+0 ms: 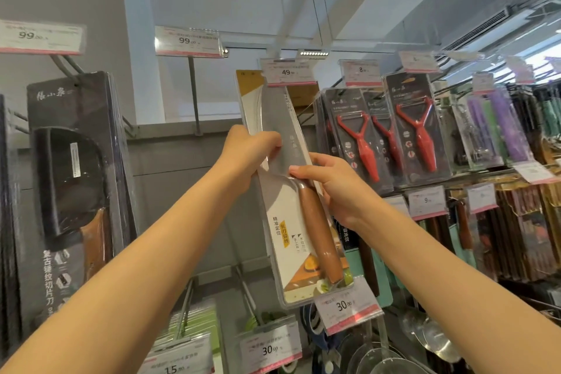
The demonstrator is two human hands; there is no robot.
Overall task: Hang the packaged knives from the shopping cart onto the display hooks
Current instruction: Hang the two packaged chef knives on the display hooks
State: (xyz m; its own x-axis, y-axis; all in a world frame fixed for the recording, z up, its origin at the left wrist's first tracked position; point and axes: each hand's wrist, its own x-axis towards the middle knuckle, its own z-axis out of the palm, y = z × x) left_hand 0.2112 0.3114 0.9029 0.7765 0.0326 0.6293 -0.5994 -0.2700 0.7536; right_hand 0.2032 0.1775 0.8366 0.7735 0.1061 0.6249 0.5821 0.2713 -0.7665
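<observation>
A packaged knife (291, 200), steel blade and wooden handle on a white and yellow card under clear plastic, is held up tilted in front of the display wall. My left hand (246, 155) grips its left edge at blade height. My right hand (331, 185) holds its right edge near the top of the handle. The package's top reaches up behind the price tag marked 49 (288, 71), which sits at the tip of a display hook; the hook itself is hidden behind the tag and package. The shopping cart is out of view.
A dark packaged cleaver (79, 167) hangs on a hook at the left under a 99 tag. An empty hook (194, 94) carries the second 99 tag. Red peelers (419, 136) in packs hang to the right. Lower tags read 30 (346, 305) and 15, with strainers at the bottom right.
</observation>
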